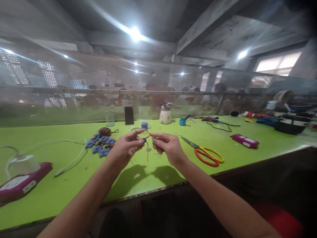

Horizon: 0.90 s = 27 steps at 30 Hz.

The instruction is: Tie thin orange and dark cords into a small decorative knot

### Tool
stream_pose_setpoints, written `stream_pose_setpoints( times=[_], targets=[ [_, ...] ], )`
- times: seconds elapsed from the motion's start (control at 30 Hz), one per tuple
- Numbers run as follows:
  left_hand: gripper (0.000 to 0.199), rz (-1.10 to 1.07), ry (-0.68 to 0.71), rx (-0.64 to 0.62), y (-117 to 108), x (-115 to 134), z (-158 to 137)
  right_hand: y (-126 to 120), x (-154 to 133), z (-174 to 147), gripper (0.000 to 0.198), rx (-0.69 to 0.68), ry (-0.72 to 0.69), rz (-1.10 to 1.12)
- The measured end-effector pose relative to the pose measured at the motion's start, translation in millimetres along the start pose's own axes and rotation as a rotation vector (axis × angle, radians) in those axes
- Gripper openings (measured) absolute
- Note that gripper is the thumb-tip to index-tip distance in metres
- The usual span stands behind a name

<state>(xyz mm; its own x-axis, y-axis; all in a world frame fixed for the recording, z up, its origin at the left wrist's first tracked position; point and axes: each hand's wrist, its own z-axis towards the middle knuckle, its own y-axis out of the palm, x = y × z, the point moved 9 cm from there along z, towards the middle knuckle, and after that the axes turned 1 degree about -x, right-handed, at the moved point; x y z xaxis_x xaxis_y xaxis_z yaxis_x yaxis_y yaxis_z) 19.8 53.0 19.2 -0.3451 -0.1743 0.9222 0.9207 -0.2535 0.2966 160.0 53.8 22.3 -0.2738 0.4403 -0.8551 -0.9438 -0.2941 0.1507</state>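
Over the bench, my left hand [130,143] is closed in a pinch on a small dark-blue and orange yarn piece [144,140]. A loose orange yarn end [148,153] dangles beneath it. My right hand [168,147] sits just beside, fingers closed around what looks like a thin crochet hook, mostly hidden; its dark end [162,150] shows under the palm. The fingertips of both hands nearly meet. Behind them lies a blue yarn ball [144,125]. Left of my left hand are blue crocheted pieces [101,145] and a brown-orange yarn ball [105,132].
Scissors [206,155] with red and yellow handles lie to the right on the green bench [79,191]. A phone [129,115], a bottle [165,114] and a blue pot [182,122] stand behind. Purple power strips [29,181] and a white cable [71,163] occupy the sides.
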Motion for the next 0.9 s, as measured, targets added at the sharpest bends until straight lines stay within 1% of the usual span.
stream_pose_setpoints(
  times=[0.03,0.1,0.2,0.3,0.37,0.43,0.53,0.63,0.7,0.8,0.9],
  targets=[
    [0.044,-0.018,-0.011,-0.003,-2.1,-1.2,-1.5,-0.9,-0.1,0.6,0.026,-0.032,0.006,-0.013],
    [0.042,-0.048,-0.037,0.000,-6.2,-5.9,-3.6,1.2,0.7,2.3,0.025,-0.149,0.010,-0.041],
    [0.039,-0.074,-0.084,0.021,-11.3,-15.2,-5.7,0.6,7.8,6.2,0.024,-0.276,0.060,-0.092],
    [0.039,-0.056,-0.102,0.042,-14.8,-19.5,-7.0,1.8,11.1,9.1,0.023,-0.378,0.089,-0.087],
    [0.040,-0.040,-0.095,0.054,-16.1,-19.1,-7.8,2.4,12.4,9.5,0.024,-0.421,0.114,-0.087],
    [0.039,-0.026,-0.092,0.060,-15.7,-18.6,-9.1,-0.4,14.6,9.4,0.024,-0.415,0.142,-0.133],
    [0.039,0.013,-0.093,0.076,-14.0,-18.9,-12.2,-3.1,16.2,6.1,0.024,-0.409,0.163,-0.140],
    [0.039,0.068,-0.070,0.108,-13.8,-17.5,-15.4,-5.3,15.6,2.7,0.023,-0.396,0.158,-0.144],
    [0.040,0.087,-0.058,0.107,-12.3,-17.3,-16.7,-7.3,14.4,1.8,0.023,-0.377,0.148,-0.162],
    [0.040,0.080,-0.051,0.100,-10.3,-18.3,-18.0,-9.1,12.7,1.2,0.022,-0.359,0.138,-0.186],
    [0.036,0.077,-0.036,0.122,-11.9,-17.8,-18.9,-9.4,12.0,0.1,0.021,-0.361,0.131,-0.214]
  ],
)
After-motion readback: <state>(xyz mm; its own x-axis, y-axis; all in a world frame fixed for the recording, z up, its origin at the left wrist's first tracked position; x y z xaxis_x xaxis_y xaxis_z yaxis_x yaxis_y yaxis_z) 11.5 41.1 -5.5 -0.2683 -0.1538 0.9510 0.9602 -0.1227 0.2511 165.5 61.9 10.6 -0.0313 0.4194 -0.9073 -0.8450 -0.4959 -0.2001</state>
